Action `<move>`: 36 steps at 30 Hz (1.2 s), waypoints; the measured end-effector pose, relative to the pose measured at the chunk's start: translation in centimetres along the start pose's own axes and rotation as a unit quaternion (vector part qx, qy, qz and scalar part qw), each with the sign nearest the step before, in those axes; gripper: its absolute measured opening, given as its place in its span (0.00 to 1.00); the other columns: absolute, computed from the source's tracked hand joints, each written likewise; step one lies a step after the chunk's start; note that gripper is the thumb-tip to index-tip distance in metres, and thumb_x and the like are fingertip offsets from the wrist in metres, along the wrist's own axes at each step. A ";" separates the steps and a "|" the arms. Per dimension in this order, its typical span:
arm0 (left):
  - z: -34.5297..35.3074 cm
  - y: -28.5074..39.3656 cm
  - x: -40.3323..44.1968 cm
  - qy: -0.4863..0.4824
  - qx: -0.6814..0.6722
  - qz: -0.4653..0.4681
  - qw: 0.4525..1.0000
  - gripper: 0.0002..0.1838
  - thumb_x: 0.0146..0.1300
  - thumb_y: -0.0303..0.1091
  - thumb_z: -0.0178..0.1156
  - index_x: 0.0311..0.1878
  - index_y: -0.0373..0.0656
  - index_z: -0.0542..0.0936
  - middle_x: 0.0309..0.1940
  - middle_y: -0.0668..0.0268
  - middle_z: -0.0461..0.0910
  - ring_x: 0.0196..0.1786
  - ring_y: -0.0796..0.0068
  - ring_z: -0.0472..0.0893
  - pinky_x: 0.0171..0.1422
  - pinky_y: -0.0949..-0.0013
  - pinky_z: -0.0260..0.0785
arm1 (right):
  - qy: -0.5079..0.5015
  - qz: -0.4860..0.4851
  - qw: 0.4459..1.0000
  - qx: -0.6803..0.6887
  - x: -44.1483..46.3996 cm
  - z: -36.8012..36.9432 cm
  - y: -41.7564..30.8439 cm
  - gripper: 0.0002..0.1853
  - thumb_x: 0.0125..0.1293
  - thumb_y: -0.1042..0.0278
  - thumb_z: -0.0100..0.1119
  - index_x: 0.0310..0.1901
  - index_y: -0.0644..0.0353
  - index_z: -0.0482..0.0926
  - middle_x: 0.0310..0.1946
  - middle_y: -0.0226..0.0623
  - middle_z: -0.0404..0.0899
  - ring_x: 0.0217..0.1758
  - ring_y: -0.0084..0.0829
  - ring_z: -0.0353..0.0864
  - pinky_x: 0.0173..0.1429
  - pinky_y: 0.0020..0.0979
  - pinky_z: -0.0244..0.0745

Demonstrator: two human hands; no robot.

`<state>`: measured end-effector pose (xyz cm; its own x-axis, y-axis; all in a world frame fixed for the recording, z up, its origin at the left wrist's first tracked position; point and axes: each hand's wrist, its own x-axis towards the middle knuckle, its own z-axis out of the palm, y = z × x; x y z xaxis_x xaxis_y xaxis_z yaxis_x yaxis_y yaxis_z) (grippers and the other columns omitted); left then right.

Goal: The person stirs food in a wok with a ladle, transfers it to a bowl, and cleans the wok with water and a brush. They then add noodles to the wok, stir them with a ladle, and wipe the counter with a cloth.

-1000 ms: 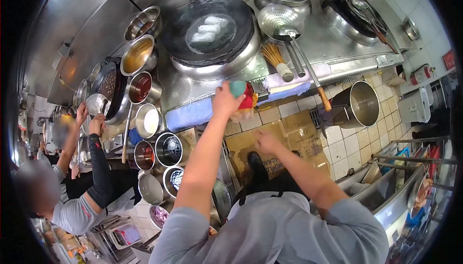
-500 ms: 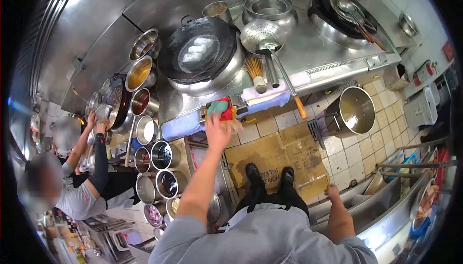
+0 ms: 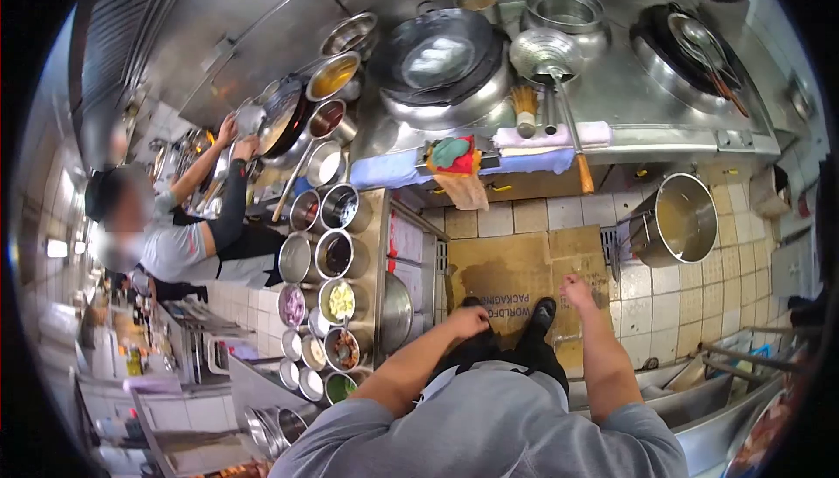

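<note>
A steel stove [image 3: 603, 98] lines the kitchen. On the floor before it, cardboard [image 3: 489, 259] lies beneath the left hand [image 3: 469, 322] and right hand [image 3: 577, 291], both visibly empty, fingers curled, tightness unclear. Cloths [image 3: 450, 151] rest at the stove's front edge. Steady footing and tucked elbows serve best here.

1. The bare left hand [image 3: 469, 322], loosely curled, hangs near a black shoe [image 3: 473, 302].
2. The bare right hand [image 3: 577, 292], also loosely curled, is over flat brown cardboard [image 3: 511, 259].
3. Ahead of the left hand lie crumpled green-and-red cloths [image 3: 452, 153].
4. Forward-right of the right hand stands a tall steel pot [image 3: 647, 238].
</note>
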<state>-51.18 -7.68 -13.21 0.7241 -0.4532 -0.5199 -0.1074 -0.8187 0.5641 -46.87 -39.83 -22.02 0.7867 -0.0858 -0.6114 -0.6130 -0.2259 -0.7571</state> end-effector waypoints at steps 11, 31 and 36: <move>-2.2 -6.3 -5.9 0.150 -0.051 -0.096 0.983 0.17 0.54 0.46 0.54 0.40 0.45 0.77 0.35 0.58 0.79 0.41 0.58 0.77 0.46 0.62 0.69 | -0.096 0.199 0.968 -0.119 -12.0 1.2 12.6 0.13 0.61 0.62 0.41 0.42 0.57 0.71 0.32 0.36 0.77 0.29 0.31 0.77 0.29 0.36 0.71; -9.8 9.5 -17.7 0.237 -0.475 0.227 0.817 0.04 0.55 0.27 0.57 0.33 0.45 0.72 0.19 0.78 0.62 0.24 0.87 0.62 0.27 0.79 0.55 | -0.146 -0.180 0.830 -0.507 -12.1 8.5 -5.5 0.20 0.58 0.56 0.40 0.45 0.57 0.75 0.44 0.47 0.75 0.47 0.47 0.74 0.51 0.41 0.68; -24.3 23.5 -31.2 0.087 -0.190 0.647 0.733 0.19 0.53 0.37 0.54 0.13 0.47 0.57 0.08 0.73 0.56 0.12 0.73 0.57 0.16 0.71 0.42 | -0.383 -0.360 0.784 -0.330 -21.4 19.4 -18.1 0.19 0.54 0.60 0.47 0.44 0.61 0.73 0.40 0.50 0.75 0.47 0.47 0.73 0.50 0.42 0.68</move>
<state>-59.72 -4.22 31.88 0.2630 -0.6851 0.6793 -0.6079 0.4291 0.6681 -54.03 -15.02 0.32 0.4824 0.8453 -0.2298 0.3397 -0.4224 -0.8403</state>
